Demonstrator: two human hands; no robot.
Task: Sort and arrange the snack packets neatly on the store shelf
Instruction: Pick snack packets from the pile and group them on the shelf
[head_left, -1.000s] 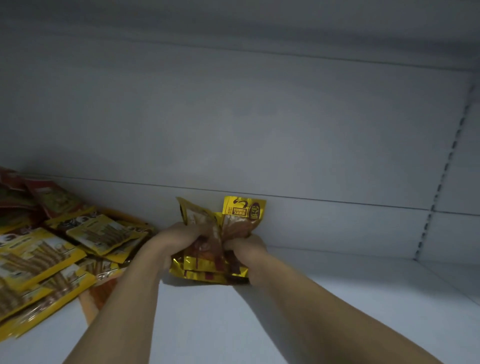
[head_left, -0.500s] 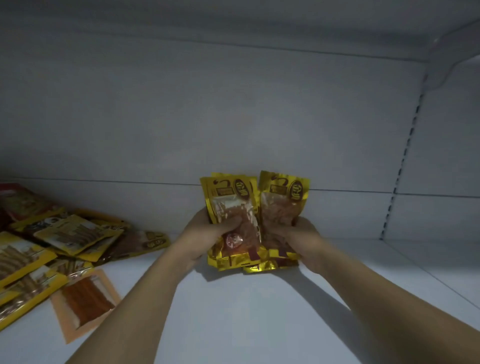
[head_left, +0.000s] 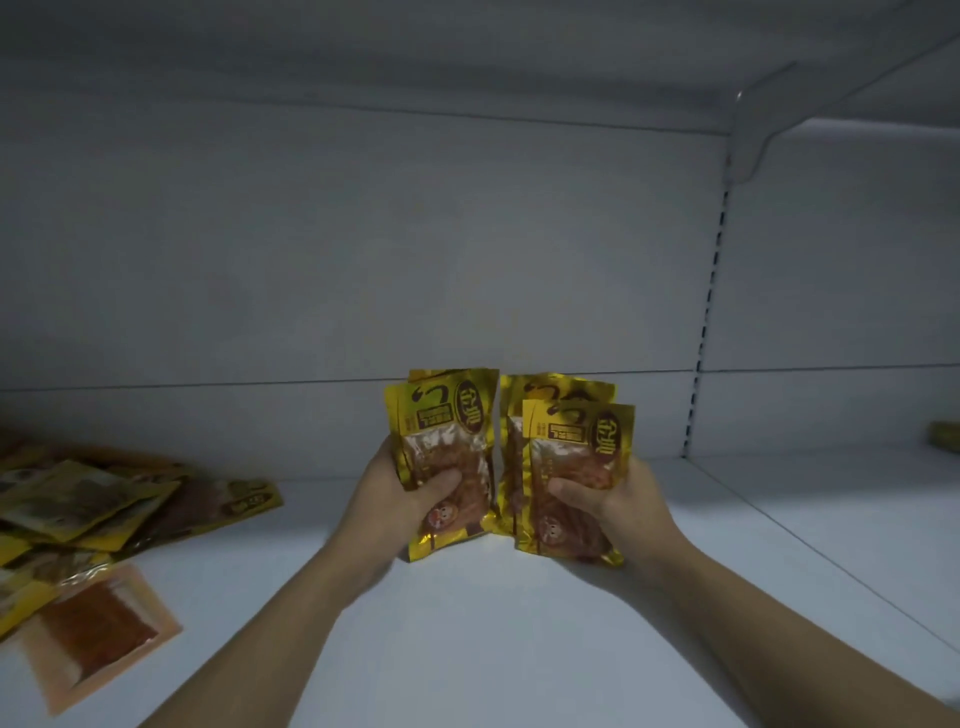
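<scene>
My left hand (head_left: 400, 493) grips a small stack of gold snack packets (head_left: 447, 415), held upright with the thumb across the clear window. Beside it, my right hand (head_left: 618, 499) grips a second stack of the same gold packets (head_left: 576, 431), also upright. The two stacks stand side by side with a narrow gap between them, their lower edges at or just above the white shelf (head_left: 493, 634). The fingers behind the packets are hidden.
A loose heap of yellow snack packets (head_left: 93, 499) lies at the left of the shelf, with an orange packet (head_left: 98, 629) flat in front of it. A slotted upright (head_left: 706, 322) divides the back wall. Another packet (head_left: 943, 434) shows at the far right edge.
The one bundle held in both hands has been split into two stacks, which moved apart and stand upright. The view has shifted to the right along the shelf.
</scene>
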